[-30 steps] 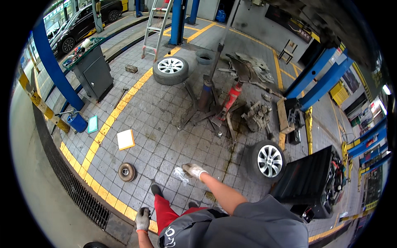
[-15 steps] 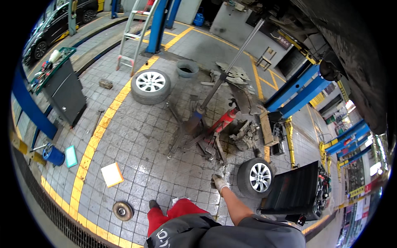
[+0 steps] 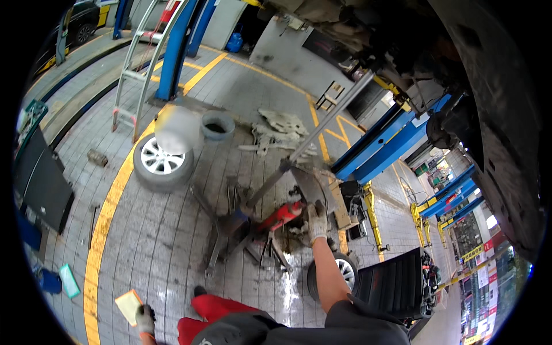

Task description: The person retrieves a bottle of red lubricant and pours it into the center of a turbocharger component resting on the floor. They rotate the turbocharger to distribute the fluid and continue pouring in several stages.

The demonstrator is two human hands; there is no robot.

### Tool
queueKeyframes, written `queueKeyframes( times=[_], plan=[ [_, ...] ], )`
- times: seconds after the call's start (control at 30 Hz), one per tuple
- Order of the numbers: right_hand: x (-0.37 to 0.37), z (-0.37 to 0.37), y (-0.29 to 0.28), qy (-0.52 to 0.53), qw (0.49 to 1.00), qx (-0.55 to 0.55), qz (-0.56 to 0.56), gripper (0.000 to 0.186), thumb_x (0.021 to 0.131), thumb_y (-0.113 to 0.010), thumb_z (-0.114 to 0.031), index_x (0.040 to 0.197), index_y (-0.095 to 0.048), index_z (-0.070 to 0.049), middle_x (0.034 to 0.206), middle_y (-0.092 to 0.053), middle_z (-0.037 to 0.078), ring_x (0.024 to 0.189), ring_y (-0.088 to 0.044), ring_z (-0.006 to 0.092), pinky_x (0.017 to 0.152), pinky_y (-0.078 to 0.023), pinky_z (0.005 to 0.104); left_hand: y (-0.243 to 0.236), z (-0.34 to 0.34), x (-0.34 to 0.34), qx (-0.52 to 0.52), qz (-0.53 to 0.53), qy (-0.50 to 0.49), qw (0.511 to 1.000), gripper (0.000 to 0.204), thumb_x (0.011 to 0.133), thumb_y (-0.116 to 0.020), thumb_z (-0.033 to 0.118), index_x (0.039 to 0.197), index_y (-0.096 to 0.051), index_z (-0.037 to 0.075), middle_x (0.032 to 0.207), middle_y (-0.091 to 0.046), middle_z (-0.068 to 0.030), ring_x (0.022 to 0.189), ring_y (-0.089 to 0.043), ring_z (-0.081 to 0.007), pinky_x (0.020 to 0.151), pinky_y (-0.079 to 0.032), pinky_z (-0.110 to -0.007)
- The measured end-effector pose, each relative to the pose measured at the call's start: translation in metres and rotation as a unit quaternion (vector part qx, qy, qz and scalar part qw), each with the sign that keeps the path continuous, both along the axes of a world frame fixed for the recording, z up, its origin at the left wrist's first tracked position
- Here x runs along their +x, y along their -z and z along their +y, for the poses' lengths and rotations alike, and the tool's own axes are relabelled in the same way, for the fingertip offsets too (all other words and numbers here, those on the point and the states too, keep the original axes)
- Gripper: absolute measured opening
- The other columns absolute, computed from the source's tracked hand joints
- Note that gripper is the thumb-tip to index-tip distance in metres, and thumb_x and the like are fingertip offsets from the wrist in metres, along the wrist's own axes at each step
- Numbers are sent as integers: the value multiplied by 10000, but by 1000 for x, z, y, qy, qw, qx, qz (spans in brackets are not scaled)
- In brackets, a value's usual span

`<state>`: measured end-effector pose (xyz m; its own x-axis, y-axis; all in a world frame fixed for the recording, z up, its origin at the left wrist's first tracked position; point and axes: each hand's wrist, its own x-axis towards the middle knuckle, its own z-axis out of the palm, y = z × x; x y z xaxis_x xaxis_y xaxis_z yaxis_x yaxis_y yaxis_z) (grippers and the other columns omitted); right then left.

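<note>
My right hand (image 3: 317,222), in a pale work glove, reaches forward beside the top of the red jack (image 3: 282,217). Its fingers point away from me, a little apart, against a dark metal plate (image 3: 315,185); whether they touch it I cannot tell. A tall lifting stand (image 3: 236,221) with a long grey pole (image 3: 330,115) stands left of the red jack. At the lower left, my left hand (image 3: 145,317), gloved with dark fingers, hangs loosely bent with nothing visible in it. In view it overlaps the edge of a white-and-orange square panel (image 3: 127,307) on the floor.
A wheel (image 3: 163,163) lies at left, partly covered by a blurred patch; another wheel (image 3: 345,272) is partly behind my right forearm. A black cart (image 3: 397,282) stands at right. Beyond are a grey tub (image 3: 218,126) and ladder (image 3: 138,75). A raised vehicle (image 3: 489,115) overhangs the right.
My right hand has risen from low beside the right wheel to the red jack's top. My left hand has come into view at lower left. The view has shifted forward and right.
</note>
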<state>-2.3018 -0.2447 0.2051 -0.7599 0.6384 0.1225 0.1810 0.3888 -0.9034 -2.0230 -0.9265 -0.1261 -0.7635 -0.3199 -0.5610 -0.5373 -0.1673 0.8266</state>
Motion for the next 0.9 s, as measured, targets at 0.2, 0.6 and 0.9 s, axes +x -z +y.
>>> queueKeyframes(
  times=[0.2,0.6,0.9],
  plan=[
    [-191,62,-111,13,977,191,90,792,1052,-733,-396,1654,-386,-17,1631,-520,197,1463,-541,339,1210,-439,421,75,35,-22,31,-165,41,985,211,1090,-590,315,1106,-682,126,849,-691,-30,663,-629,-181,588,-532,-377],
    [-292,3,-174,65,939,-62,332,375,1030,-762,-163,1368,-685,-20,756,-676,54,473,-546,150,414,-465,331,69,25,-148,199,-349,42,915,229,1078,-653,265,874,-627,165,635,-547,-23,479,-471,-176,420,-378,-366],
    [-296,-18,-177,127,940,-25,315,410,1022,-660,-162,1385,-644,28,646,-543,57,441,-485,173,424,-457,368,87,-27,-503,-3,-210,222,952,216,1082,-594,318,962,-679,160,715,-607,-33,540,-487,-162,466,-404,-362]
  ],
)
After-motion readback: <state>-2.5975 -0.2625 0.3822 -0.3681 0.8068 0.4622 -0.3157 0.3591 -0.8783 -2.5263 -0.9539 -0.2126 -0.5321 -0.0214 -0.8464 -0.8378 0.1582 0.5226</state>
